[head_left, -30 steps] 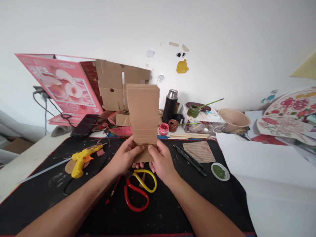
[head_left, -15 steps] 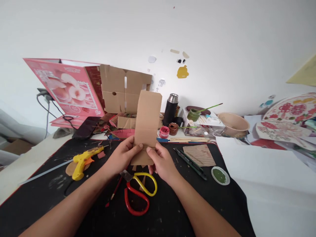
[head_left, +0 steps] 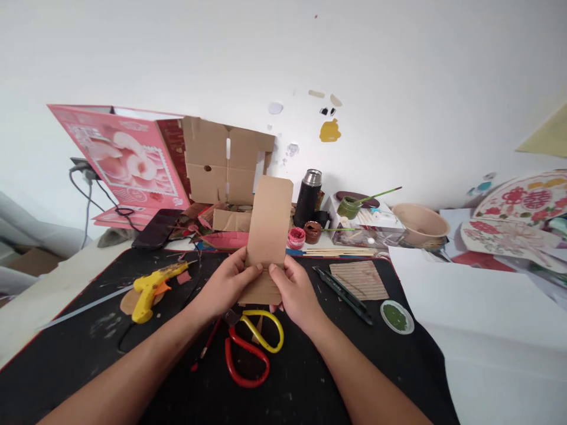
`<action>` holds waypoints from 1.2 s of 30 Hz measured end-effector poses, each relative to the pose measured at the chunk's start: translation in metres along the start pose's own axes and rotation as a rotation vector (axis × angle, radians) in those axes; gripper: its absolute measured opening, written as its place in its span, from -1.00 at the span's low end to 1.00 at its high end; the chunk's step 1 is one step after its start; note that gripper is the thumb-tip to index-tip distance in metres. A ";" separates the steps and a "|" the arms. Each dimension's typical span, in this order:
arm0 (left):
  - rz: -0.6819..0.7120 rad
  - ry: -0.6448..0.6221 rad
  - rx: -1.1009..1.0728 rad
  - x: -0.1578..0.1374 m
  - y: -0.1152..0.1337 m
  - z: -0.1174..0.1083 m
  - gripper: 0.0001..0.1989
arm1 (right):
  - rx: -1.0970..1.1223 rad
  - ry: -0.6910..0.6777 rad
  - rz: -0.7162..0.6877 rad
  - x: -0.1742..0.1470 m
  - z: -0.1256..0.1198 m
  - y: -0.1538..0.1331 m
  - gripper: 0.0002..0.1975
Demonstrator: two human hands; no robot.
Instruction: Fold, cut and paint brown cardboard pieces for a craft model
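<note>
Between my two hands is a strip of brown cardboard (head_left: pixel 269 221), held up over the black mat and creased near its lower end. My left hand (head_left: pixel 228 283) grips its left edge, thumb pressed along the crease. From the other side my right hand (head_left: pixel 299 289) holds the right edge, its thumb close to the left one. Fingers behind the cardboard are mostly hidden. Just below lie scissors (head_left: pixel 261 339) with one yellow and one red handle; their blades are partly out of sight under my left hand. A thin red paintbrush (head_left: pixel 210 337) rests beside them.
A yellow glue gun (head_left: pixel 153 289) lies left on the black mat (head_left: pixel 177 378). To the right are a dark green pen-like cutter (head_left: pixel 343 294), corrugated cardboard (head_left: pixel 358 280) and a lid of green paint (head_left: pixel 397 317). Behind stand a black thermos (head_left: pixel 307 200), paint jars (head_left: pixel 296 238) and a pink box (head_left: pixel 128 159).
Both hands have lowered the cardboard slightly, and its upper part is tilted further back. The thumbs have shifted a little along the crease. The view has moved slightly.
</note>
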State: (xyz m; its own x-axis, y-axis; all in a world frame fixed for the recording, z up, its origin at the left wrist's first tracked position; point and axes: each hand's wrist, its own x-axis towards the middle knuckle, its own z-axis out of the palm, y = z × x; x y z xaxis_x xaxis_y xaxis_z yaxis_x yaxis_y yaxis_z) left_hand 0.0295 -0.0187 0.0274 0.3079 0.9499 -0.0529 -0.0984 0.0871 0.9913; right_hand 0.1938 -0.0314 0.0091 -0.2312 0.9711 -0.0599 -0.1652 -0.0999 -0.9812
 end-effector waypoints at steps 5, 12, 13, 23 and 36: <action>0.054 0.034 0.016 -0.001 -0.002 0.002 -0.44 | -0.019 0.017 -0.029 -0.003 0.001 0.002 -0.63; 0.102 0.072 -0.032 -0.003 -0.003 0.005 -0.49 | -0.024 0.045 -0.039 -0.009 0.006 -0.003 -0.63; 0.114 0.079 -0.039 -0.002 -0.005 0.006 -0.51 | -0.019 0.051 -0.045 -0.009 0.007 -0.002 -0.64; 0.034 0.089 0.031 -0.003 0.003 0.006 -0.37 | -0.056 0.032 -0.033 -0.002 0.000 -0.001 -0.67; 0.051 0.048 0.086 -0.002 0.002 -0.001 -0.44 | 0.031 0.024 -0.076 0.000 0.000 0.002 -0.69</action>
State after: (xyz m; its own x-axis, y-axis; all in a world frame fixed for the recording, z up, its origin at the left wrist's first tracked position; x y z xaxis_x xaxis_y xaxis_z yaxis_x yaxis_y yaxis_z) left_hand 0.0271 -0.0204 0.0293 0.2591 0.9658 -0.0061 -0.0302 0.0145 0.9994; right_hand 0.1938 -0.0311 0.0071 -0.1943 0.9809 0.0101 -0.2113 -0.0319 -0.9769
